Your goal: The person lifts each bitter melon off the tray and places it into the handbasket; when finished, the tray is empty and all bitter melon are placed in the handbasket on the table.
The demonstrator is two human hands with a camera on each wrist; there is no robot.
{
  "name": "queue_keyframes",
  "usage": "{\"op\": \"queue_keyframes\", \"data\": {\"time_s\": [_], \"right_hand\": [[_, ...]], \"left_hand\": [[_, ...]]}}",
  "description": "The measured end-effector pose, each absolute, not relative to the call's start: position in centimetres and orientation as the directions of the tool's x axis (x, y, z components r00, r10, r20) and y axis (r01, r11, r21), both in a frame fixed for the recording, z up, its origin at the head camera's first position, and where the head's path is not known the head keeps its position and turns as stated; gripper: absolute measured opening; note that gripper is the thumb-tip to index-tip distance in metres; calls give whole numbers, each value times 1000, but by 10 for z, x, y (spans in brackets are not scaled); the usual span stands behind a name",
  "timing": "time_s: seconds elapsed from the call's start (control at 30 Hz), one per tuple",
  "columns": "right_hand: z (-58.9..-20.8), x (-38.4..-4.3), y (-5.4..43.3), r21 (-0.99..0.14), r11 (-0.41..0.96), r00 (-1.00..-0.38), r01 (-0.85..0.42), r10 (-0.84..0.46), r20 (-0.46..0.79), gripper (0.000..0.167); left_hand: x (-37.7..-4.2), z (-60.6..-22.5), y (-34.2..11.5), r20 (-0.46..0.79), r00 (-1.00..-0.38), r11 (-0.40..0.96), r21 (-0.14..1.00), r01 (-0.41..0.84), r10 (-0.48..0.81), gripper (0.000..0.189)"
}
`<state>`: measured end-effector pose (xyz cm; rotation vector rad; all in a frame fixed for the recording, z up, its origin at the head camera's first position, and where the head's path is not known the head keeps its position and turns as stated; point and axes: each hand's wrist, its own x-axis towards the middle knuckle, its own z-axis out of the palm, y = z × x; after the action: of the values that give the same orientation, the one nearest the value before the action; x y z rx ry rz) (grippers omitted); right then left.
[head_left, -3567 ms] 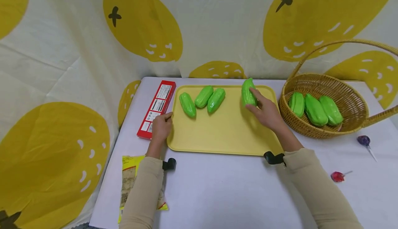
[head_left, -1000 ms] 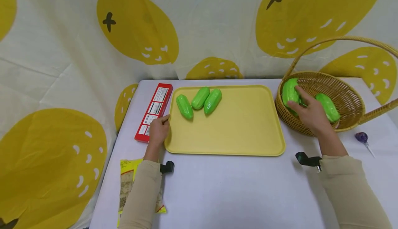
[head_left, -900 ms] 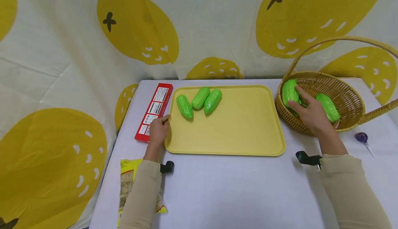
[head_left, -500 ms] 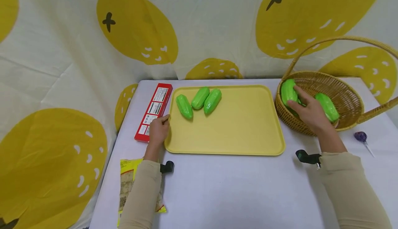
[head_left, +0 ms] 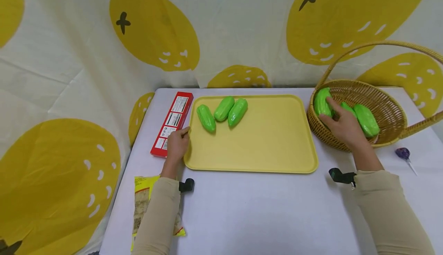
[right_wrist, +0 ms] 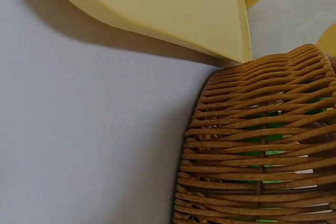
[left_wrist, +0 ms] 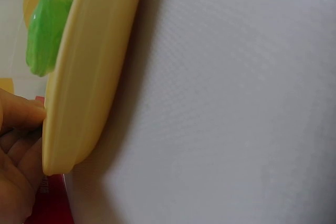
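Observation:
My left hand (head_left: 177, 146) pinches the left rim of a yellow rectangular tray (head_left: 263, 143); the left wrist view shows fingers (left_wrist: 23, 113) at that rim. Several glossy green ridged fruits, cucumber-like in shape, are about. Three lie together at the tray's back left, one of them a slanting fruit (head_left: 206, 119). Inside the wicker basket (head_left: 391, 134), at its left side, my right hand (head_left: 346, 128) grips a green fruit (head_left: 322, 102) between thumb and fingers. Beside that hand lie a partly hidden fruit (head_left: 347, 109) and another fruit (head_left: 367, 120).
A red box (head_left: 173, 122) lies left of the tray. Under my left forearm is a yellow packet (head_left: 141, 205). A purple lollipop (head_left: 403, 153) sits right of the basket, whose tall handle (head_left: 384, 43) arches over it. A patterned cloth hangs behind the table.
My right hand has carried the green fruit from above the tray into the basket. In the last half second the fruit and hand shift slightly, baring more of another fruit. My left hand stays put.

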<state>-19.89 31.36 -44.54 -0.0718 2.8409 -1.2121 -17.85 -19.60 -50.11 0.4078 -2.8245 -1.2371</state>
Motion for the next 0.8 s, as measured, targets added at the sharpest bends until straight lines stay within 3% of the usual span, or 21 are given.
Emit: {"op": "queue_keyframes", "data": {"time_s": [0.47, 0.8], "right_hand": [[-448, -199, 316, -662, 749, -999, -43, -52, 6, 68], [-447, -198, 314, -686, 728, -996, -14, -74, -58, 69]], "left_hand": [[-180, -502, -196, -83, -963, 641, 731, -233, -256, 37], [-178, -502, -196, -95, -961, 639, 729, -245, -261, 37]]}}
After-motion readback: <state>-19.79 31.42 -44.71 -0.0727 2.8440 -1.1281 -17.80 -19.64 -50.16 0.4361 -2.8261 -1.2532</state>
